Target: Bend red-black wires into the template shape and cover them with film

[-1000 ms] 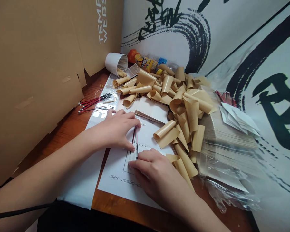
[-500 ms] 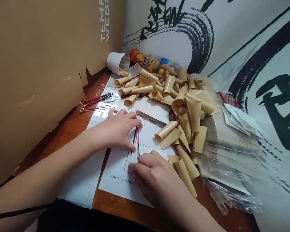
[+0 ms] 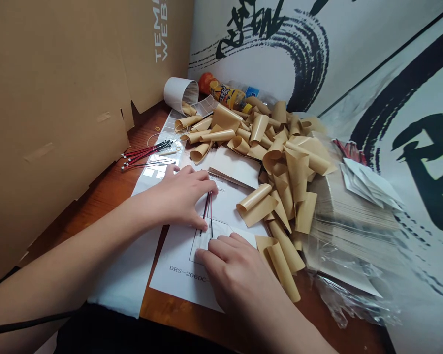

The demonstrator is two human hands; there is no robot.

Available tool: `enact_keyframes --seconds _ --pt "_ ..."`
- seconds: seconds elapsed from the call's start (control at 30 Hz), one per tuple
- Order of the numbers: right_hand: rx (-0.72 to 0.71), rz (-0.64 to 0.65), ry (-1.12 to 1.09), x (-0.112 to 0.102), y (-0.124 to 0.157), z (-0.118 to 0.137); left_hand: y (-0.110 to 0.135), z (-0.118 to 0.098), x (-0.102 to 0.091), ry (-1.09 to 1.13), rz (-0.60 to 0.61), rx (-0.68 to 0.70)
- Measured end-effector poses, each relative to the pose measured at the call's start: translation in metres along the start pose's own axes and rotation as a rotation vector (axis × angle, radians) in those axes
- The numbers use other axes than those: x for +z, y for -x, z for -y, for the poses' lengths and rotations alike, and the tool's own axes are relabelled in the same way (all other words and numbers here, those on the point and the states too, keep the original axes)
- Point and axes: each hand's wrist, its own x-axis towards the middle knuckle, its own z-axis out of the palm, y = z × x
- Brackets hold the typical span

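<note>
A thin red-and-black wire cable lies lengthwise on a white printed sheet, over a drawn outline. My left hand arches over it, fingers spread: a fingertip rests at the cable's far end and the thumb touches down beside its middle. My right hand is closed, knuckles up, at the cable's near end, its fingertips against the paper. What lies under the right fingers is hidden. A pale, see-through patch shows on the sheet between the two hands, too faint to name.
More red-and-black cables lie at left on a strip of labels. Rolled brown paper pieces are heaped behind and right, beside a white card stack. A plastic-wrapped stack stands right; a cardboard wall rises left.
My right hand has shifted slightly down and toward me, away from the cable's near end. My left hand has stayed in place.
</note>
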Motion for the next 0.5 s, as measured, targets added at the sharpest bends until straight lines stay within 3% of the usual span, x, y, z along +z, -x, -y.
enact_keyframes --seconds 0.5 --pt "0.09 0.063 -0.117 0.0 0.0008 0.0002 0.0028 -0.0013 -0.0027 -0.043 0.02 0.015"
